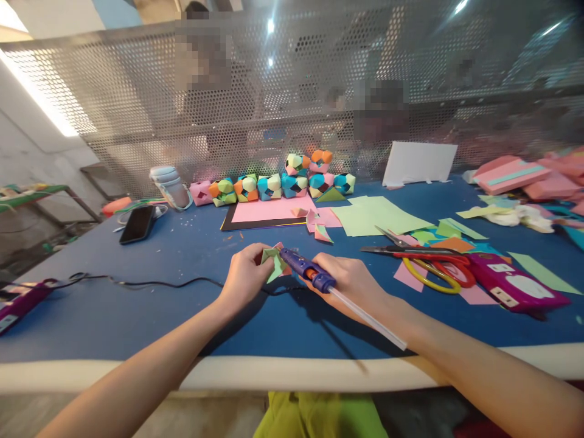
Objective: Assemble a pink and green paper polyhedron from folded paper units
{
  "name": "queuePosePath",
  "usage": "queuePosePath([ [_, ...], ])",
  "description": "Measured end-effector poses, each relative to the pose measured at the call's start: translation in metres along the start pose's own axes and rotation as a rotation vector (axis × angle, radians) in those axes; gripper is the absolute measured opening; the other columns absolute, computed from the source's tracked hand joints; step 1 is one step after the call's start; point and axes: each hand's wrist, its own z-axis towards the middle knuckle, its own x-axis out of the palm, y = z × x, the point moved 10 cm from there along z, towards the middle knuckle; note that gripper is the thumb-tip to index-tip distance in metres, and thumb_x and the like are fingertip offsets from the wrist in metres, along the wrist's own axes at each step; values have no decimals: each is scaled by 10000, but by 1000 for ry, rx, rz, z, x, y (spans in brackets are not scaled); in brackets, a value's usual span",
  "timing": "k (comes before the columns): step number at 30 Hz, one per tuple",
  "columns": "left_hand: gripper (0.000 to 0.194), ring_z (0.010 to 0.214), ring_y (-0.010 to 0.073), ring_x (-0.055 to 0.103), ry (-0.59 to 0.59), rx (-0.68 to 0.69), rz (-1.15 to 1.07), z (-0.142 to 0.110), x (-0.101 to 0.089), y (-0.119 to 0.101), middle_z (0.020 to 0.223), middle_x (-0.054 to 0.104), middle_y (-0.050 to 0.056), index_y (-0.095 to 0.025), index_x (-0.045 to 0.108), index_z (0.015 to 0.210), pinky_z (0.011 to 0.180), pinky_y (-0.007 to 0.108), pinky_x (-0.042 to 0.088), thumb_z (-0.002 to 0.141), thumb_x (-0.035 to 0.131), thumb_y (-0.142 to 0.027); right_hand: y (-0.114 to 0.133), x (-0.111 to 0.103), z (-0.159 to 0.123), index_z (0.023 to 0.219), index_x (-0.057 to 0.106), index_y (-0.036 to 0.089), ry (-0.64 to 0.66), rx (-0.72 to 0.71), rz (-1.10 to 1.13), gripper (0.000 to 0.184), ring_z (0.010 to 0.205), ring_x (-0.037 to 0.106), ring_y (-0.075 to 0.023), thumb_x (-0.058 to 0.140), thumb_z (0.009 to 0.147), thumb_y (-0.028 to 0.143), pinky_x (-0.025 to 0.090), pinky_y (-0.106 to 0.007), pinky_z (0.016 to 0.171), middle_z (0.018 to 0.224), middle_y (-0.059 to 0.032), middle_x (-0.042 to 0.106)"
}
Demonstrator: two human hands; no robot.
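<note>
Glue gun by green paper

Head view: left hand pinches the paper in the middle; right hand grips the gun. Black cord beneath, scissors right, paper balls behind. Blue table stretches left, pale edge under both arms.

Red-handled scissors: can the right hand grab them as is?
Probably not while the right hand grips the glue gun. Otherwise the way looks free: the red-handled scissors lie to the hand's right, handles showing.
</note>
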Motion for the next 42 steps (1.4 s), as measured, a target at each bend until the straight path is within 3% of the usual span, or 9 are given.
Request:
queuePosePath([
  [23, 235, 617, 131, 497, -9, 12, 62, 0, -3, -3, 655, 622, -2, -153, 714, 800, 566, 223, 366, 704, 519, -242, -3, -4, 0, 772, 497, 211, 11, 35, -61, 152, 572, 613, -185, 559, 856, 322, 271, -266, 514, 664, -32, 657],
  [42, 206, 586, 120, 494, 50, -76, -107, 3, 5, 8, 626, 591, -15, -144, 676, 747, 543, 218, 354, 634, 544, -253, -6, -10, 3, 748, 507, 213, -15, 86, -10, 187, 546, 578, -167, 559, 853, 359, 281, -254, 496, 647, -29, 631],
])
